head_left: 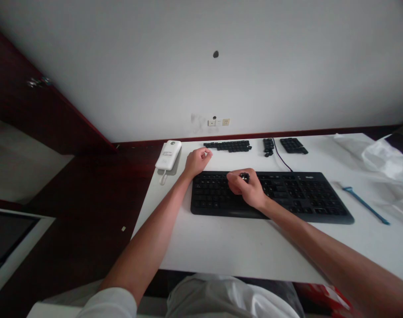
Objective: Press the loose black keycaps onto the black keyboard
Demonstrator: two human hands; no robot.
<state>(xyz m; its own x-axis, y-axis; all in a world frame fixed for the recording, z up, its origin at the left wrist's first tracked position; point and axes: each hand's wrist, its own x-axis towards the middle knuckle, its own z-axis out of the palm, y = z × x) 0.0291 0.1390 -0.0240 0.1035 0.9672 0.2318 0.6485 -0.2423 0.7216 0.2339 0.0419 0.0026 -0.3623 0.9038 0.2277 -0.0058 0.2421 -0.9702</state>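
White power bank at upper left of desk. L grip curled just above kbd edge, can't tell if holding anything; keycap row just ahead. R grip closed on small black keycap, directly over black keyboard, long axis L–R.

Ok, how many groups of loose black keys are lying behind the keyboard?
3. A long row sits near the left hand, a small narrow stack is next to it, and a wider block is furthest right, all behind the keyboard. None looks hidden.
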